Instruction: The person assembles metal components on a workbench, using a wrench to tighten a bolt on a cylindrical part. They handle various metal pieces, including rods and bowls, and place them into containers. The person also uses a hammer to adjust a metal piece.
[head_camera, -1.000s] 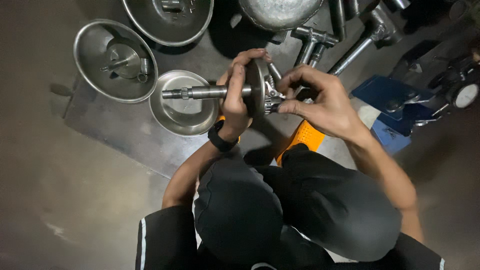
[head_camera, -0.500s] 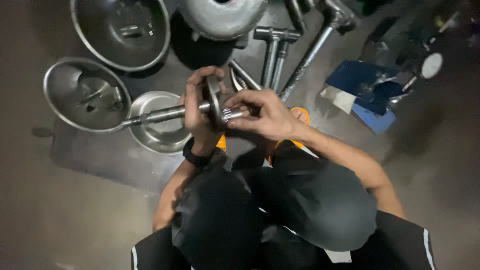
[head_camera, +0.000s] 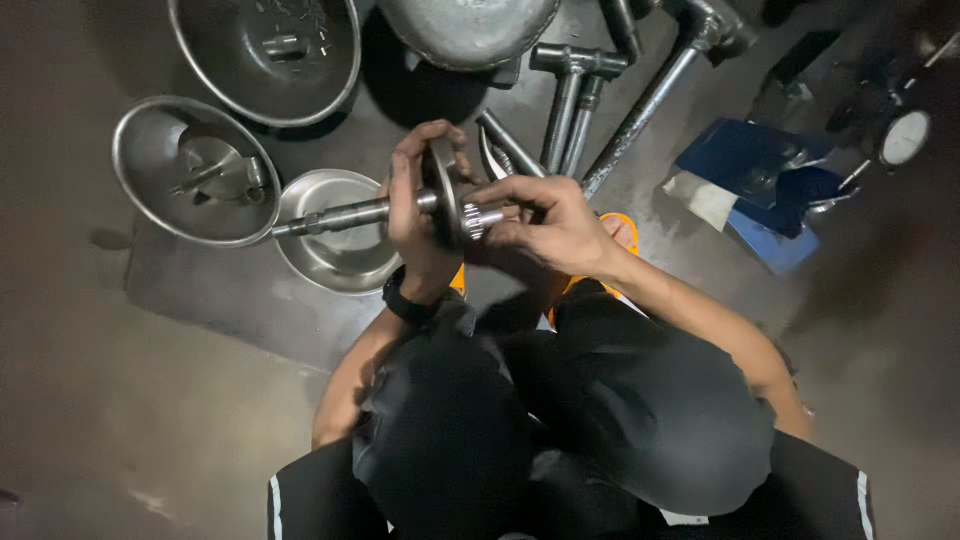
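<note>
My left hand (head_camera: 418, 205) is wrapped around a round metal disc fixed on a long steel shaft (head_camera: 335, 215); the shaft sticks out to the left, level, above a small steel bowl (head_camera: 330, 262). My right hand (head_camera: 545, 222) pinches the short splined end of the same shaft (head_camera: 485, 216) on the right side of the disc. A dark watch band sits on my left wrist. My knees in dark trousers fill the lower middle of the view.
Steel bowls lie on a dark floor mat: one at left (head_camera: 140, 150) with small parts, a larger one at top (head_camera: 200, 60), a domed one (head_camera: 470, 30) at top centre. T-handle wrenches (head_camera: 565, 100) and a long pipe (head_camera: 640, 110) lie beyond. Blue box (head_camera: 750, 170) and dial gauge (head_camera: 905, 138) at right.
The view has shifted, so the shaft assembly now sits slightly lower in frame. My right fingers have slid onto the splined end; my left hand keeps its grip on the disc.
</note>
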